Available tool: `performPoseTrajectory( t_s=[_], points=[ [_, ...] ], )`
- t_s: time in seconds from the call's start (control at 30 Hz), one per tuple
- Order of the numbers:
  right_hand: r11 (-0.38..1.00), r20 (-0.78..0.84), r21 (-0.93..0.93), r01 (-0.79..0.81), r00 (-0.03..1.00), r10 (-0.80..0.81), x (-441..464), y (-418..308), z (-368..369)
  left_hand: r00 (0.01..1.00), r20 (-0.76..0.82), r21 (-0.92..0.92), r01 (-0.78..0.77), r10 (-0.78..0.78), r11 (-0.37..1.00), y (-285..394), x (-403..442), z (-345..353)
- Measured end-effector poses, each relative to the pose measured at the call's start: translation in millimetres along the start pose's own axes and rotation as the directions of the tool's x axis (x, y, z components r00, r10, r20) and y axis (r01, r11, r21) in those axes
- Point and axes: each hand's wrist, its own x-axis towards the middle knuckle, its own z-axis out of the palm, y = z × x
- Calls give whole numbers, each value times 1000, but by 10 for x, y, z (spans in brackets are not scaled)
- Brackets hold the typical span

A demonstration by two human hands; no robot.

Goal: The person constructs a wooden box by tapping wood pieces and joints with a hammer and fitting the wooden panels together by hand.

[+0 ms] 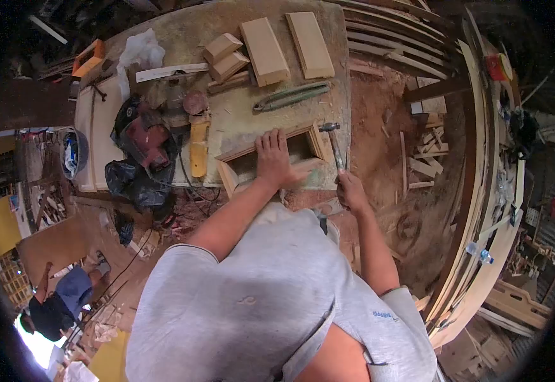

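A small rectangular wooden frame (240, 153) lies near the front edge of the workbench. My left hand (273, 158) reaches over it, with the fingers bent across its far rail and holding it down. My right hand (352, 191) is closed round the handle of a hammer (336, 148), just off the bench's right edge. The hammer's head is up beside the frame's far right corner; whether it touches the wood I cannot tell. A pale wood piece at the frame's near side is partly hidden by my left hand and wrist.
Beyond the frame lie a green-handled tool (292, 97) and bevelled wooden blocks (264, 51). To the left are a red power tool (148, 141), a yellow one (199, 148) and a black plastic bag (138, 184). Planks (474, 210) line the right. Another person (61, 299) is at lower left.
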Motion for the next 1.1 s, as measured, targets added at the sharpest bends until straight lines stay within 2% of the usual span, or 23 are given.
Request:
performPoseTrajectory(
  t_s=[0.07, 0.17, 0.27, 0.37, 0.47, 0.57, 0.67, 0.77, 0.87, 0.97, 1.07, 1.1],
  points=[
    [993, -47, 14, -114, 992, 115, -211, -317, 19, 1000, -5, -16, 5, -5, 1000, -1, -13, -8],
    [990, -134, 116, -80, 986, 95, -286, -152, 80, 974, 226, -36, 28, -19, 999, -59, -42, 3],
    [995, -260, 81, -63, 962, 82, -374, -73, 73, 935, 353, -49, -26, 42, 998, -90, -28, -75],
    [981, -381, -190, 30, 919, -102, -270, 233, -138, 877, 427, -160, -166, 220, 973, -210, -71, -101],
    [875, -445, -484, 1, 861, -247, -363, 2, -117, 913, 296, -183, -233, 280, 955, -229, -165, -109],
    [793, -436, -609, 38, 818, -374, -186, 174, -167, 919, 347, -121, -154, 187, 981, -287, -231, -293],
    [706, -430, -708, 36, 771, -470, -121, 173, -43, 902, 395, -65, -159, 172, 985, -378, -259, -335],
    [728, -423, -685, -3, 815, -395, -161, 40, 65, 892, 422, -136, -112, 160, 984, -379, -261, -261],
    [769, -416, -639, 22, 831, -369, -104, 122, 67, 884, 434, -103, -141, 172, 985, -390, -245, -327],
    [781, -420, -625, 8, 840, -344, -59, 208, 13, 947, 188, -227, -217, 261, 949, -411, -328, -237],
    [786, -417, -617, 41, 830, -371, -143, 48, 52, 917, 80, -444, -319, 391, 838, -437, -518, -121],
    [797, -423, -602, 43, 830, -364, -140, 49, 48, 926, 267, -528, -92, 268, 844, -411, -522, -167]
  ],
)
